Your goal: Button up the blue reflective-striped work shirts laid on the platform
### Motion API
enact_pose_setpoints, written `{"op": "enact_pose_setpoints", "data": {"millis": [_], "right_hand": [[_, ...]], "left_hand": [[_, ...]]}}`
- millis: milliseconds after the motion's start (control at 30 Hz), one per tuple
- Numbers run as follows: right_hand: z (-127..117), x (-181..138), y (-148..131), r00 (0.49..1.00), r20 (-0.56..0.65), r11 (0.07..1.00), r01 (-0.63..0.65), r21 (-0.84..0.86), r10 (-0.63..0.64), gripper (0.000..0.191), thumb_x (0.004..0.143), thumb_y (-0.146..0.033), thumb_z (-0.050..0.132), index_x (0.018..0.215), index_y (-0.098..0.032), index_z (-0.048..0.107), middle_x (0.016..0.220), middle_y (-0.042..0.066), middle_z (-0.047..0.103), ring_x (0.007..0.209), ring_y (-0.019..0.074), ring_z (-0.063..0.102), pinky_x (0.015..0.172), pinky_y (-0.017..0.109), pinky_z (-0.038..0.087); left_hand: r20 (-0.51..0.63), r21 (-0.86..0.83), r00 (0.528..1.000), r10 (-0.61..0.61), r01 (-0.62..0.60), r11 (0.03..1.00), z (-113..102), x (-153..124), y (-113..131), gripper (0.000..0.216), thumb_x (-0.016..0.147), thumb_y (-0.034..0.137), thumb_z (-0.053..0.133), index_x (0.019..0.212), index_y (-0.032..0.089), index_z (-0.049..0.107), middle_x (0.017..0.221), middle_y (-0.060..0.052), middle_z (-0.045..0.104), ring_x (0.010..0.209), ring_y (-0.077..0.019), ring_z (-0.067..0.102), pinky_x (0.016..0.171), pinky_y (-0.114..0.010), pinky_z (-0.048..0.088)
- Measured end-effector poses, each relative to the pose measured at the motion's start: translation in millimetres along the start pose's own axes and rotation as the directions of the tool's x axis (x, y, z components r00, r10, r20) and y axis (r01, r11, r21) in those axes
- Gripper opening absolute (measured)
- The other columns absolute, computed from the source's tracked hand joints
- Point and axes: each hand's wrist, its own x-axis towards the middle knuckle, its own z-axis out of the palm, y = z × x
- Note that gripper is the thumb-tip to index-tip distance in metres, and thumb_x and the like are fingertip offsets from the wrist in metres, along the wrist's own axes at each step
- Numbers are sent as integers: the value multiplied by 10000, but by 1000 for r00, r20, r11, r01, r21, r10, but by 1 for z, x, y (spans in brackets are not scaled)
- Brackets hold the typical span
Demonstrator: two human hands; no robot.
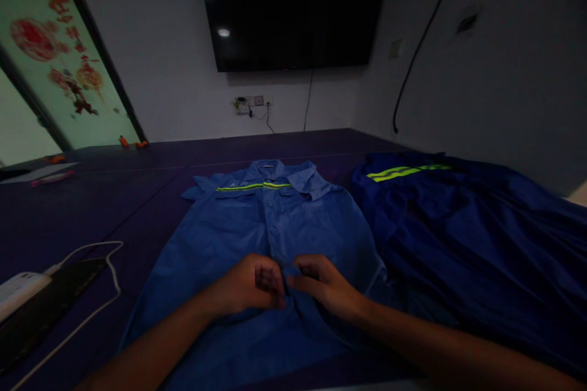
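Note:
A blue short-sleeved work shirt (pixel 220 232) lies spread front side up, its collar pointing away from me and a yellow-green stripe across the chest. Both hands meet at its front placket, below the visible buttons. My right hand (pixel 321 284) pinches the placket's edge between thumb and fingers. Close beside it, my left hand (pixel 259 284) has its fingers curled at the same fold of cloth. Any button between the fingertips is hidden. The cloth bunches up a little under the hands.
A darker blue garment (pixel 440 226) with a bright stripe lies to the right. On the left are a white power strip (pixel 22 290), a black flat object (pixel 59 299) and a white cable (pixel 117 275). A large screen (pixel 298 9) hangs on the far wall.

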Motion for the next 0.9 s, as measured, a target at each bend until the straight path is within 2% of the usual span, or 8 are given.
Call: {"op": "enact_pose_setpoints", "data": {"millis": [200, 467, 633, 767, 900], "right_hand": [[0, -3, -2, 998, 62, 993, 7, -114, 0, 224, 688, -269, 614, 589, -150, 451, 494, -72, 342, 472, 51, 303, 421, 188, 204], [0, -1, -1, 998, 42, 989, 42, -139, -36, 187, 705, -228, 575, 577, -146, 465, 500, -70, 356, 476, 54, 317, 431, 194, 213], [1, -1, 2, 997, 55, 990, 66, -122, -59, 203, 699, -229, 570, 568, -154, 434, 508, -70, 346, 483, 60, 319, 443, 201, 220], [1, 0, 2, 998, 34, 998, 46, -40, -45, 210, 707, -238, 552, 565, -159, 419, 516, -68, 352, 483, 61, 324, 452, 198, 239], [2, 1, 3, 1000, 9, 1000, 19, 23, -19, 202, 692, -245, 559, 570, -158, 423, 518, -68, 355, 487, 61, 323, 458, 194, 245]], "left_hand": [[18, -16, 998, -62, 62, 998, -4, 1, -2, 221, 495, 205, 769, 651, 119, 638, 577, 26, 619, 518, -63, 530, 513, -172, 387], [93, -59, 992, -88, 94, 994, -7, 4, -9, 374, 402, 216, 818, 685, 118, 595, 679, -13, 670, 608, -124, 611, 590, -240, 466], [87, 115, 992, -96, 85, 990, -4, -2, -2, 402, 401, 317, 820, 641, 126, 560, 567, 41, 592, 506, -79, 531, 499, -195, 406], [236, 308, 968, -86, 9, 951, 4, -11, 7, 358, 430, 364, 805, 626, 139, 607, 530, 56, 533, 461, -52, 451, 436, -170, 323], [392, 406, 920, 4, -177, 896, 18, -16, 3, 327, 482, 326, 792, 741, 178, 659, 530, 65, 509, 457, -56, 436, 434, -170, 307]]}}
